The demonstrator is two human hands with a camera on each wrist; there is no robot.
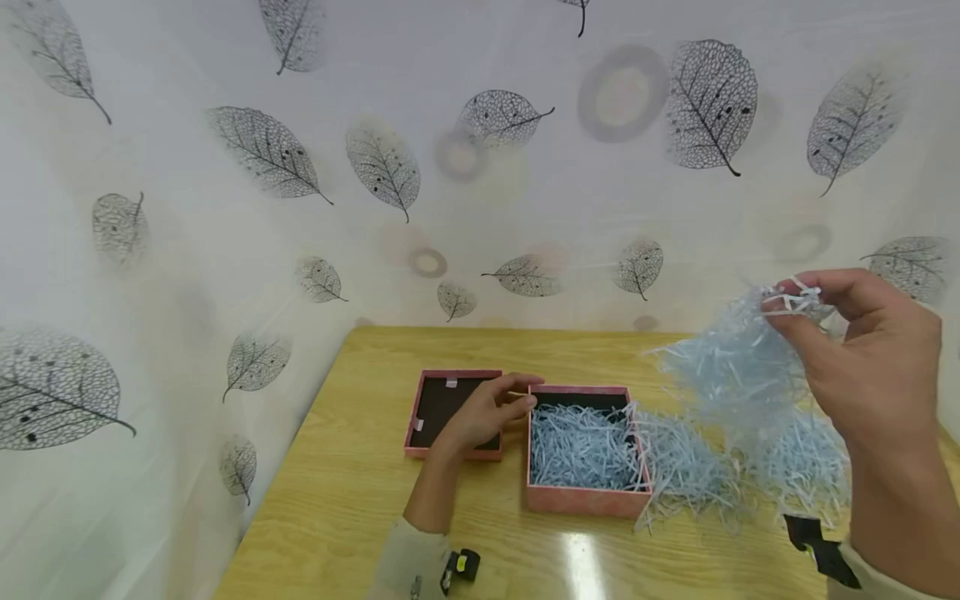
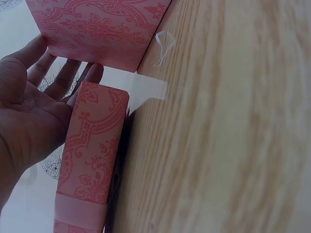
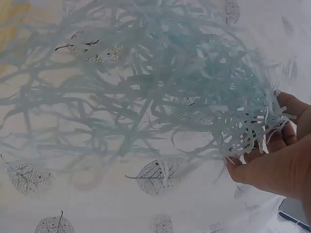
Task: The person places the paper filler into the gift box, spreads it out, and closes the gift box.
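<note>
Leaf-print sheeting fills the upper frame behind a wood-grain bench. Lower right of centre, an open pink box contains pale-blue shredded paper; loose heaps lie to its right. The black-lined pink lid sits left of it, inner side up. At right, the right hand has its grip pinching a raised paper clump; the left hand's grip is loose, fingers extended at the box's left edge.

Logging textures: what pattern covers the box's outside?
Box: pink floral scrollwork, clearest in the left wrist view.
</note>
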